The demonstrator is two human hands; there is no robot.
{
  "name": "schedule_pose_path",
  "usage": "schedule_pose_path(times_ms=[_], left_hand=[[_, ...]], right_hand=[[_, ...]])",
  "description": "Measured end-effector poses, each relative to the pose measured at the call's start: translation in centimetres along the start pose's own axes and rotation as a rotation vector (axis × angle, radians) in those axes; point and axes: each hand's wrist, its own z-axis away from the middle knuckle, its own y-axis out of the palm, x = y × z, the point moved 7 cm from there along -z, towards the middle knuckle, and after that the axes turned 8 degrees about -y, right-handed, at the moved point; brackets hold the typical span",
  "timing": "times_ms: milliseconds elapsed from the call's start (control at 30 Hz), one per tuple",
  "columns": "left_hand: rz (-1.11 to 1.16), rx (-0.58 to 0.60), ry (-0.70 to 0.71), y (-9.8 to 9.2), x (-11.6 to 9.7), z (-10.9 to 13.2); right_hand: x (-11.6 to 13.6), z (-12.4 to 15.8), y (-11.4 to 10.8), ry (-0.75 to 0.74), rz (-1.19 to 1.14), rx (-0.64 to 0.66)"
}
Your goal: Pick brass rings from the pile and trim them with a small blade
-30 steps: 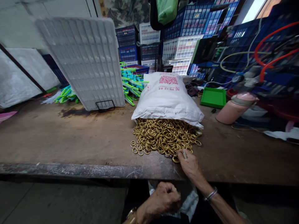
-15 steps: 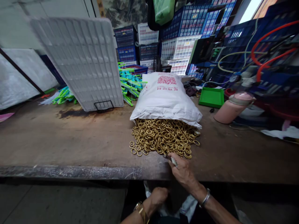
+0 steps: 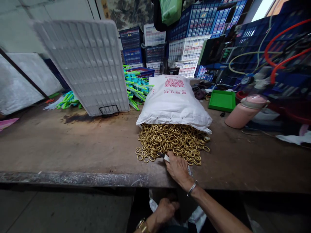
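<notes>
A heap of gold-coloured rings (image 3: 170, 140) spills from the mouth of a white woven sack (image 3: 173, 105) with red print. At the heap's near edge is my right hand (image 3: 178, 166), closed on a slim tool with a dark tip and a white part (image 3: 166, 158); its exact kind is unclear. The tip points left, against the rings. My left hand (image 3: 166, 208) is low, below the table's front edge, fingers curled. What it holds, if anything, is hidden. White plastic (image 3: 153, 204) lies about it.
A ribbed white panel (image 3: 85, 64) stands on the wooden table (image 3: 60, 145) at left, with green and turquoise pieces (image 3: 134, 87) behind it. To the right are a green tray (image 3: 222, 101) and a pink bottle (image 3: 245, 111). Stacked crates (image 3: 187, 48) fill the back.
My right hand has moved left along the ring heap, and the tool's dark tip now shows to its left. My left hand has shifted slightly down and right.
</notes>
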Motion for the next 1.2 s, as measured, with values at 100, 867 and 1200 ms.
schedule_pose_path(times_ms=[100,867,1200], left_hand=[[-0.119,0.135,-0.04,1.5,-1.5,1.6],[0.314,0.005,0.04,-2.3,-8.4,3.3],[0.153,-0.285,0.227,-5.0,-11.5,2.0]], right_hand=[[0.1,-0.2,0.4,-0.021,0.018,-0.014],[-0.5,0.5,0.2,-0.149,-0.085,-0.091],[-0.3,2.5,0.5,-0.348,-0.293,-0.176]])
